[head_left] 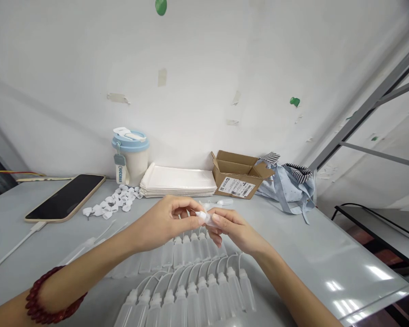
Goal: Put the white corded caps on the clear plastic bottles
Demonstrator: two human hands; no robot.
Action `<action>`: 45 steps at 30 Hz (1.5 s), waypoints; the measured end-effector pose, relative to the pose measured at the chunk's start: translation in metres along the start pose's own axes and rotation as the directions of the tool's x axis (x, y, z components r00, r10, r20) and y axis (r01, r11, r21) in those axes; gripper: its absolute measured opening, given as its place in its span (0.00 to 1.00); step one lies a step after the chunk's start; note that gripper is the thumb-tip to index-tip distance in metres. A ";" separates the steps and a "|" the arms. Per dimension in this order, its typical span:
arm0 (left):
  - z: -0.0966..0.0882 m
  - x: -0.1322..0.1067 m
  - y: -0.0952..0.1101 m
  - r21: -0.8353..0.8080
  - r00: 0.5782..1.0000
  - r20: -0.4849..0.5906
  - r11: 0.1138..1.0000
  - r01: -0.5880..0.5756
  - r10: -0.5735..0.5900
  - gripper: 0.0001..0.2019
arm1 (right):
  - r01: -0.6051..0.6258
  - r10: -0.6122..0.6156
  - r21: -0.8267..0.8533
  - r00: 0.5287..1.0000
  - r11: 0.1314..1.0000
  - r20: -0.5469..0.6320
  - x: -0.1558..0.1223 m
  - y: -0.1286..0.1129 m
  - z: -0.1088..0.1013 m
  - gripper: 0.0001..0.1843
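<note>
My left hand (168, 221) and my right hand (232, 229) meet above the grey table (327, 254), both pinched on one small clear plastic squeeze bottle (209, 218). The left fingers close on its white tip end, the right fingers wrap its body. Below the hands lie two rows of several identical clear bottles (191, 290) with thin curved tubes, laid side by side. A red bead bracelet (47, 295) circles my left wrist.
A heap of small white caps (114, 203) lies left of the hands. A phone (66, 197) on a white cable rests at far left. At the back stand a blue-lidded cup (131, 156), stacked white sheets (179, 181), an open cardboard box (238, 179) and a blue cloth bag (288, 184).
</note>
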State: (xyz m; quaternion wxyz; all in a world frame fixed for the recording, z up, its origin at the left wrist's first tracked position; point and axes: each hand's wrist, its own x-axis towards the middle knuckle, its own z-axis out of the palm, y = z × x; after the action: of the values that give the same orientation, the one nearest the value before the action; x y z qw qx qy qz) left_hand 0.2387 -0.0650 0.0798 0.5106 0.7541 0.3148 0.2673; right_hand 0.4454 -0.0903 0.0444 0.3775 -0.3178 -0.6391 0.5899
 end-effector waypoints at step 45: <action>0.003 -0.003 0.000 0.432 0.926 -0.023 0.839 -0.331 0.377 0.09 | -0.107 0.114 0.233 0.993 0.967 -0.018 0.001 0.006 0.013 0.25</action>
State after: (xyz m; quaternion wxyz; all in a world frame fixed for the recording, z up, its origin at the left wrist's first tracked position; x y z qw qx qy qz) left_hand 0.2391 -0.0690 0.0786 0.2600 0.8758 0.2469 0.3231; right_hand 0.4341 -0.0957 0.0385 0.3886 -0.3160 -0.5411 0.6755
